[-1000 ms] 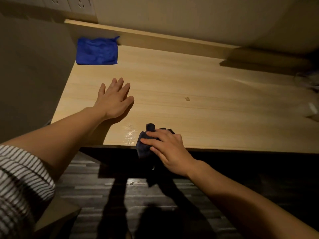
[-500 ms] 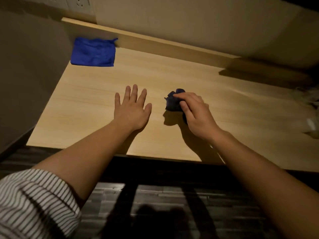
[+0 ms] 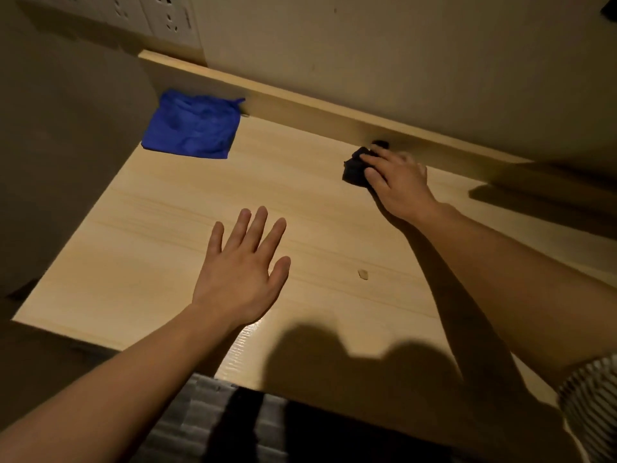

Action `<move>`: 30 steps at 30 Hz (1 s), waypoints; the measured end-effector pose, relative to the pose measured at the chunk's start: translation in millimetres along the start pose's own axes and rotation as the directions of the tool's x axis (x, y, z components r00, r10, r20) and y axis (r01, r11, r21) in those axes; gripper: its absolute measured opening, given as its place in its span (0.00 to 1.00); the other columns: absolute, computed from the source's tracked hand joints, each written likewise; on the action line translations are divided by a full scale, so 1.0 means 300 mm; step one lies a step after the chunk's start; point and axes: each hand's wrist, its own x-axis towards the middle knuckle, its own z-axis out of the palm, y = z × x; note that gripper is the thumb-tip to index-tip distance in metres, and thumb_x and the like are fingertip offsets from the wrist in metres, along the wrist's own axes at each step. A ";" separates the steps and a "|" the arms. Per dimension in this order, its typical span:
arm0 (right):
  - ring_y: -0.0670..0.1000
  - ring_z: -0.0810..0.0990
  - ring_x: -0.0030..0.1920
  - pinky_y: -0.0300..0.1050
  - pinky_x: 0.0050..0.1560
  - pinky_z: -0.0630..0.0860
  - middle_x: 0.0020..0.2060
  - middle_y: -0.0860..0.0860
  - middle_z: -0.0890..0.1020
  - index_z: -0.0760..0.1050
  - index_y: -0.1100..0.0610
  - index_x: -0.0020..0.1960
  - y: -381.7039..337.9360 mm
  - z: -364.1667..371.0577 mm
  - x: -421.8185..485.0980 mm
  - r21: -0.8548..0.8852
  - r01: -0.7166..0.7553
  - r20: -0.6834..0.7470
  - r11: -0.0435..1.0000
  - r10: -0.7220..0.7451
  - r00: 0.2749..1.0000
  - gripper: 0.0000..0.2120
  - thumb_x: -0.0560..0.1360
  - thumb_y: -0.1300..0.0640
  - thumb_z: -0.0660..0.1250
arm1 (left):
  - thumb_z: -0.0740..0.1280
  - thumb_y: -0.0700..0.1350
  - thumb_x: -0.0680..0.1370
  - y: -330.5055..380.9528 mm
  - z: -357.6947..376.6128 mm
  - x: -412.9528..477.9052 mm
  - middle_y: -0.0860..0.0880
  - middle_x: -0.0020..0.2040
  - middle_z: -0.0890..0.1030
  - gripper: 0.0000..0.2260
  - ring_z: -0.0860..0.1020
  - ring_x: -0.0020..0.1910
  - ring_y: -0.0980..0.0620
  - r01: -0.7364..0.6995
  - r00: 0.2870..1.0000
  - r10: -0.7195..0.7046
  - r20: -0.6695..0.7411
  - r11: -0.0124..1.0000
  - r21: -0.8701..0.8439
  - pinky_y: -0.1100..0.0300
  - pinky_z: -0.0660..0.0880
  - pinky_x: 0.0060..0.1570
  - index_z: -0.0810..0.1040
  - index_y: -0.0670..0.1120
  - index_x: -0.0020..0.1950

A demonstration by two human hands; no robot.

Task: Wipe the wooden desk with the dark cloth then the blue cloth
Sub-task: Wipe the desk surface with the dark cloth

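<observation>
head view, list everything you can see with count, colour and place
desk: 1, light wood, fills the middle of the view
blue cloth: 1, bright blue, far left corner of the desk
dark cloth: 1, near black, bunched at the back rail
small chip: 1, tan, on the desk near centre
wall sockets: white, wall at upper left
floor: grey planks, below the front edge
left hand: 1, flat, fingers spread, on or just over the desk
right hand: 1, gripping the dark cloth
striped sleeve: 1, lower right

Blue cloth, striped sleeve
</observation>
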 end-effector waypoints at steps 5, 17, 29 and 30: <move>0.57 0.58 0.77 0.58 0.68 0.57 0.82 0.41 0.56 0.54 0.34 0.81 0.044 -0.026 0.047 -0.209 0.174 0.144 0.962 -0.146 0.979 0.27 0.83 0.32 0.44 | 0.41 0.66 0.85 0.003 0.002 0.003 0.52 0.87 0.38 0.30 0.35 0.85 0.49 0.021 1.000 -0.022 0.021 0.999 0.030 0.40 0.38 0.83 0.40 0.60 0.87; 0.52 0.42 0.83 0.64 0.78 0.42 0.83 0.40 0.49 0.47 0.30 0.80 0.022 0.030 -0.077 -0.087 0.318 0.276 0.944 -0.284 0.918 0.25 0.83 0.33 0.40 | 0.40 0.66 0.84 -0.001 0.000 0.010 0.52 0.87 0.39 0.31 0.36 0.85 0.49 0.024 0.999 -0.025 0.032 0.999 0.026 0.40 0.39 0.83 0.41 0.59 0.87; 0.47 0.42 0.83 0.58 0.77 0.45 0.83 0.38 0.49 0.49 0.32 0.81 -0.133 0.078 -0.492 -0.001 0.238 0.274 0.971 -0.229 0.934 0.24 0.85 0.39 0.40 | 0.41 0.65 0.84 0.007 -0.021 0.006 0.49 0.88 0.43 0.32 0.40 0.86 0.46 0.001 0.999 -0.001 0.032 1.000 -0.004 0.37 0.40 0.82 0.44 0.57 0.87; 0.47 0.42 0.83 0.58 0.77 0.46 0.83 0.38 0.49 0.49 0.33 0.81 -0.149 0.079 -0.528 0.007 0.230 0.273 0.973 -0.223 0.936 0.24 0.85 0.40 0.40 | 0.40 0.65 0.84 0.009 -0.022 0.006 0.48 0.88 0.43 0.32 0.40 0.86 0.46 -0.004 0.999 0.004 0.033 1.000 0.000 0.37 0.40 0.82 0.44 0.57 0.87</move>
